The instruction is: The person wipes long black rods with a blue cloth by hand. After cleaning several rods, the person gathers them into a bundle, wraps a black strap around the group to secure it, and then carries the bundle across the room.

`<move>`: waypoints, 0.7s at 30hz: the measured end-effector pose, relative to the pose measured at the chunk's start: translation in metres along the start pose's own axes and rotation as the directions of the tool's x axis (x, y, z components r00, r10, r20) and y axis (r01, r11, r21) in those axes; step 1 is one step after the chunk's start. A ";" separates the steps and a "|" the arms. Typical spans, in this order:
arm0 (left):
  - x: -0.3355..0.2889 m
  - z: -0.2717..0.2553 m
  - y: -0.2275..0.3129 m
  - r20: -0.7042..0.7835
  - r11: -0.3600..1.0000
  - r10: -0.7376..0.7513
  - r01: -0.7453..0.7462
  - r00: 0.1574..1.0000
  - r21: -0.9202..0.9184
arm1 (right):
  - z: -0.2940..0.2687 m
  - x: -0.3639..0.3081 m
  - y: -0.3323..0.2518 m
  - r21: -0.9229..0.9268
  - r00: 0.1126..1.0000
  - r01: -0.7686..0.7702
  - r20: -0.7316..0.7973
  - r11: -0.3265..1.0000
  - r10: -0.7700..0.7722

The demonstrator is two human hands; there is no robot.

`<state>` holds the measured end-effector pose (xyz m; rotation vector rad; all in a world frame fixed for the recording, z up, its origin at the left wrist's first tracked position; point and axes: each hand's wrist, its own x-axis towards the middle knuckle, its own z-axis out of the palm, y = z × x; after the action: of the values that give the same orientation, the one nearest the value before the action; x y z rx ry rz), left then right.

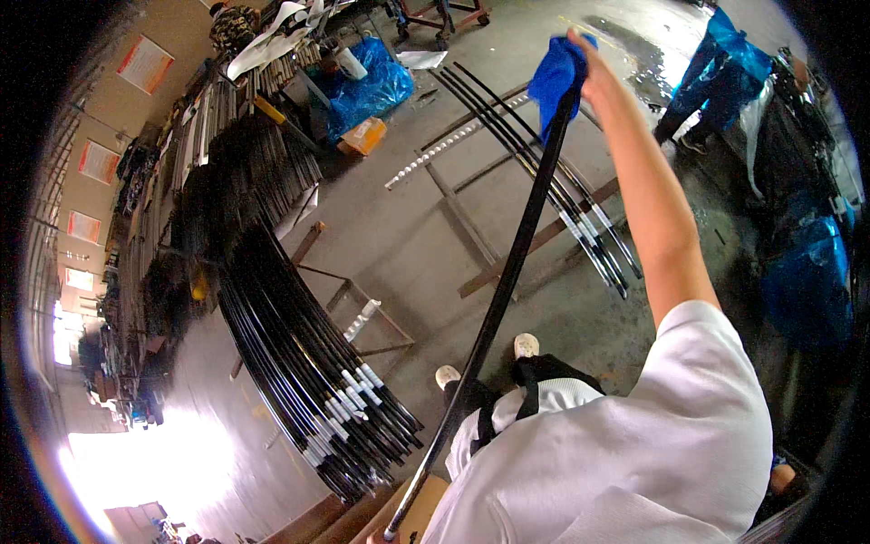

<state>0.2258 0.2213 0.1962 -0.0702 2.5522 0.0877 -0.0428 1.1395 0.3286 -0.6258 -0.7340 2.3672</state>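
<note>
A long black rod (512, 272) slants across the view from the lower middle up toward the far right. At its far end my right hand (585, 65), arm stretched out, is closed on a blue cloth (555, 80) pressed against the rod. At the lower edge my left hand (381, 537) is closed on the rod's near end; most of that hand is cut off by the frame. Beyond the rod, several similar black rods (544, 177) with white-wrapped portions lie across a metal stand (462, 213).
A large stack of black rods (308, 363) with white bands rests on supports at the left. Farther off are blue plastic sheeting (372, 91), an orange box (364, 136) and a wheeled cart (442, 16). Another person (716, 77) in blue stands at the right, one (234, 27) at the back left.
</note>
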 end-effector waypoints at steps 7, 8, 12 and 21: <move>-0.012 -0.001 0.028 0.216 0.980 -0.085 0.121 0.973 -0.159 | 0.040 -0.013 0.032 0.047 0.757 0.104 0.645 0.993 -0.110; -0.001 0.002 0.041 0.213 0.970 -0.158 0.192 0.964 -0.151 | 0.048 -0.013 0.041 0.061 0.735 0.049 0.674 0.997 -0.077; 0.050 -0.039 0.157 -0.023 0.926 0.175 -0.173 0.984 -0.336 | 0.079 -0.022 0.075 0.057 0.575 -0.124 0.818 0.991 0.024; 0.139 -0.083 0.394 -0.252 0.555 0.373 -0.432 0.893 -0.710 | 0.094 -0.240 0.251 -0.288 0.937 -0.091 0.299 0.953 0.179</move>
<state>0.0367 0.6032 0.2070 0.2087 2.3613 1.3646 -0.0193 0.7810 0.3036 -0.4106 -1.2095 2.5524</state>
